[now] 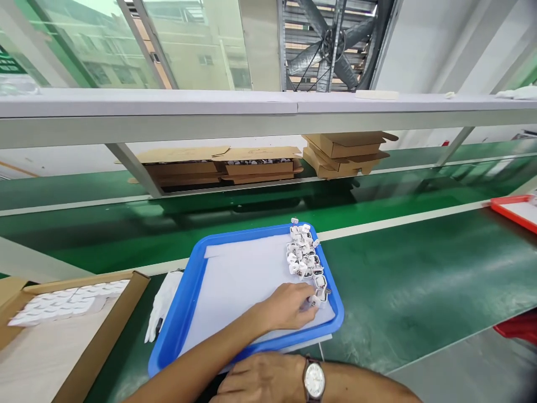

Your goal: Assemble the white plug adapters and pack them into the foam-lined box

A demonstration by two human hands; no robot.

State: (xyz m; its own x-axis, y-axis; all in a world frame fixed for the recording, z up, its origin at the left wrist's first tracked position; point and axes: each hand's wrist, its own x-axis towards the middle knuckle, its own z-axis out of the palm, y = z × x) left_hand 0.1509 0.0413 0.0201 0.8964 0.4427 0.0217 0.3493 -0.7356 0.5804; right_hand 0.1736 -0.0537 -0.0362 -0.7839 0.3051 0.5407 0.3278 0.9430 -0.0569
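"Where is there open room?"
"Over the white liner (239, 263) left of centre in the blue tray (184, 291), and above the green bench (398, 268) rightward."
"Obstacles?"
"Small white parts (302, 252) along the tray's right; the left forearm (218, 347) crossing its near side."

Touching small white pieces (302, 252) in a blue tray (193, 291) with the left hand (289, 307); holding the right hand (260, 380), watch (314, 380) at wrist, by the near rim.

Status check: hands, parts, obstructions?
Left hand: fingertips at white parts in blue tray. Right hand: by tray's near edge. Parts bunched along tray's right side; no visible obstruction.
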